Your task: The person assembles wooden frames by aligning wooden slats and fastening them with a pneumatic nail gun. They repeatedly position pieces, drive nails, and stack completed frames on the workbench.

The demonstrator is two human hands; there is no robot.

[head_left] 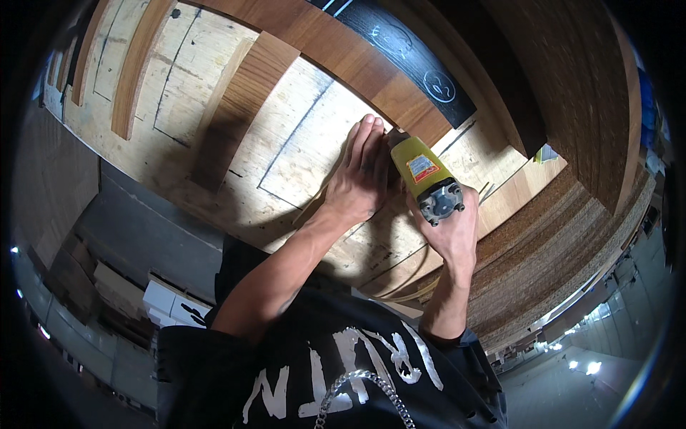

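Just below the right end of the long board, yellow power tool, tilted, with its dark nose pointing up toward the board's lower edge; contact between nose and wood hard to tell. Rounded yellow casing, pale label bordered in red, blunt grey end cap with stubby bolts at its corners.

Farther below that same end of the long board, right grip, bare, wrapped around the tool behind its cap, handle mostly hidden. Close under the long board's lower edge, left of the tool, left grip, fingers stretched out side by side, tips near the board, palm down over a mostly covered strip of wood; cannot tell whether pinching it or only resting there.

Beneath the long board, pale plywood surface with dark drawn lines and smudges. Toward the long board's left, brown slat with visible grain, running down from the lower edge; beyond it, two more slats. Along the long board's upper side, black panel with white hand-drawn loops. Below and right of the long board, thick stack of brown boards.
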